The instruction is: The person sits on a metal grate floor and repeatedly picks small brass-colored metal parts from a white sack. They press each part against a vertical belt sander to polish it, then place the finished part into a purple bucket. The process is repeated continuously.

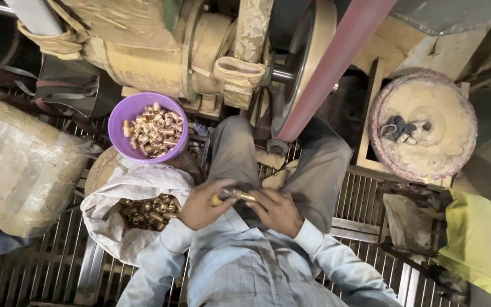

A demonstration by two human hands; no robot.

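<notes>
My left hand and my right hand meet over my lap and together hold a thin rod with a yellow end and a small brass fitting on it. To my left a white sack lies open with several dull brass fittings inside. Above it stands a purple bowl filled with several shiny brass fittings. Straight ahead a polishing wheel carries a dark red belt.
A dusty motor sits at the top left. A round dust-covered lid with small dark parts lies at the right. A wrapped bundle is at the far left, yellow cloth at the right. I sit on a metal grate.
</notes>
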